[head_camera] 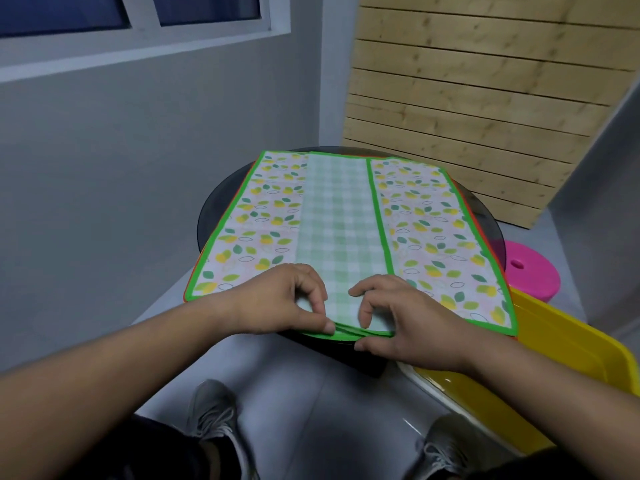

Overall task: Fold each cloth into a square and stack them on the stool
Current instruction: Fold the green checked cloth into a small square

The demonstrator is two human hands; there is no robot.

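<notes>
A green-edged cloth (426, 237) with a lemon-and-leaf print lies spread on a round dark table (216, 206). A green checked strip (341, 223) of it runs down the middle, from the far edge to the near one. My left hand (287, 299) pinches the near edge of that strip with thumb and curled fingers. Just to its right, my right hand (401, 317) pinches the same near edge. An orange edge of another cloth (493, 254) shows beneath. The pink stool (533, 271) stands to the right, beyond the table.
A yellow plastic tub (575, 348) sits on the floor at my right, close to the table. A wooden slat panel (485, 98) leans against the wall behind. My two grey shoes (214, 414) rest on the grey floor below the table's edge.
</notes>
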